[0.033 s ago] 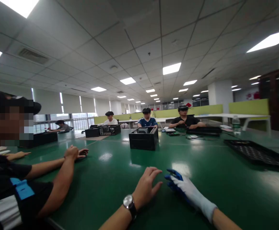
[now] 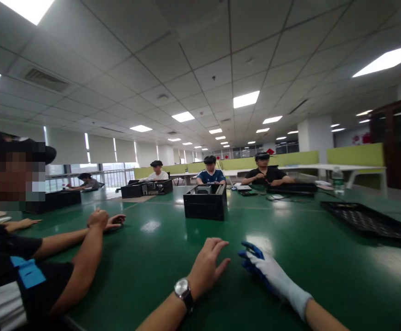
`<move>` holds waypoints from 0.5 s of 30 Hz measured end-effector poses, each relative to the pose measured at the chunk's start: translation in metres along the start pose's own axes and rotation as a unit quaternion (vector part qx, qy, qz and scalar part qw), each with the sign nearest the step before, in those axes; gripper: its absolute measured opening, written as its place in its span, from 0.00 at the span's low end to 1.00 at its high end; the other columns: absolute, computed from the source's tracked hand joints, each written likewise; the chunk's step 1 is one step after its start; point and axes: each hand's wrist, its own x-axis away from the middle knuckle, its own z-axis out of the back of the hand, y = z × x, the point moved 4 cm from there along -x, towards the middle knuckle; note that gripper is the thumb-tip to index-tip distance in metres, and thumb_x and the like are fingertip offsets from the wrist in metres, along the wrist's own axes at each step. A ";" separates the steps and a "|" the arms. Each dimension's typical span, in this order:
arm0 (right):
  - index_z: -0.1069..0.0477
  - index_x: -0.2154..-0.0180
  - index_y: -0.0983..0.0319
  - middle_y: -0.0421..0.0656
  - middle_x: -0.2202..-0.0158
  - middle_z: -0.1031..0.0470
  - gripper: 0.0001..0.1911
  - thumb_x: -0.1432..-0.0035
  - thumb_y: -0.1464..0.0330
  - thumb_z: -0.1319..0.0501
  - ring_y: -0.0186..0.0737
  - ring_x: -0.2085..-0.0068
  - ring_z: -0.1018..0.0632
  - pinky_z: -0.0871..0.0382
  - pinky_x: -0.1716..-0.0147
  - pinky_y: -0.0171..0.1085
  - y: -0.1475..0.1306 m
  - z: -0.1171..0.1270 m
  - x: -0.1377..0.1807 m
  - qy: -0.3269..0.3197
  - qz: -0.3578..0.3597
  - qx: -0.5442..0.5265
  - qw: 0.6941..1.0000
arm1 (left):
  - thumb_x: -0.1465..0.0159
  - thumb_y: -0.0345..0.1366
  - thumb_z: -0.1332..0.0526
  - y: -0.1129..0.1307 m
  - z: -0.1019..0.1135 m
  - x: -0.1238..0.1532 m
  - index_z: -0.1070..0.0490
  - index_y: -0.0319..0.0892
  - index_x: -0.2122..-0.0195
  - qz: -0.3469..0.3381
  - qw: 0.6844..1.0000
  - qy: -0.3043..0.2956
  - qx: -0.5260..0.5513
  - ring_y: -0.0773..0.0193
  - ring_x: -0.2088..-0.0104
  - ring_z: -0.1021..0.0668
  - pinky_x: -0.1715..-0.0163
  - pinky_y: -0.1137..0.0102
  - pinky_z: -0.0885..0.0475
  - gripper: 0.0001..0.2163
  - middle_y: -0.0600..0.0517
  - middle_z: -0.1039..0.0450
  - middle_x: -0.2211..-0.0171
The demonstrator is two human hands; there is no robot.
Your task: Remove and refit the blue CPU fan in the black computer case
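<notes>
Fingers [image 2: 217,243] of the left hand [image 2: 205,266] are spread and slightly lifted, low in the middle of the frame, hovering over or lightly resting on the green bench [image 2: 159,262]; they pinch nothing. A wristwatch [image 2: 183,289] sits on that wrist. Just to its right, the right hand [image 2: 266,269] wears a white glove with blue fingertips, its fingers stretched out flat and close together on the bench, also holding nothing. The two hands lie near each other but apart.

Beyond them, at centre frame, stands an open black case [image 2: 205,201], well apart from both hands and untouched. A flat black tray [image 2: 366,219] lies at the right edge. In the lower left a person in a dark shirt rests folded hands [image 2: 105,221] on the bench. Three more people sit at the far side, with further black boxes [image 2: 147,187] before them at mid-left.

Judging from how things lie, no handling has begun: both hands are empty, the case is out of reach, and everything is left to do.
</notes>
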 end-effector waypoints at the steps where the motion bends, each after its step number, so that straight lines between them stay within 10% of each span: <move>1: 0.43 0.37 0.64 0.53 0.51 0.23 0.50 0.55 0.46 0.31 0.50 0.56 0.21 0.26 0.57 0.45 0.001 0.008 -0.002 0.014 -0.007 -0.006 1.000 | 0.33 0.36 0.39 -0.007 0.005 -0.010 0.37 0.45 0.39 0.006 0.999 -0.002 -0.054 0.57 0.44 0.32 0.41 0.60 0.34 0.21 0.46 0.33 0.45; 9: 0.37 0.40 0.63 0.51 0.51 0.22 0.42 0.50 0.48 0.33 0.48 0.57 0.20 0.27 0.54 0.45 -0.003 0.023 -0.002 0.004 0.008 0.042 0.999 | 0.29 0.50 0.47 -0.114 0.045 -0.140 0.30 0.37 0.47 0.139 0.949 -0.098 -0.266 0.49 0.44 0.30 0.43 0.60 0.37 0.22 0.39 0.29 0.48; 15: 0.39 0.38 0.65 0.51 0.54 0.21 0.42 0.47 0.48 0.38 0.46 0.60 0.20 0.26 0.60 0.44 -0.003 0.045 -0.006 0.048 0.037 0.069 0.996 | 0.27 0.51 0.59 -0.115 0.048 -0.143 0.27 0.40 0.62 0.204 0.924 -0.155 -0.286 0.52 0.59 0.21 0.60 0.65 0.33 0.26 0.42 0.22 0.62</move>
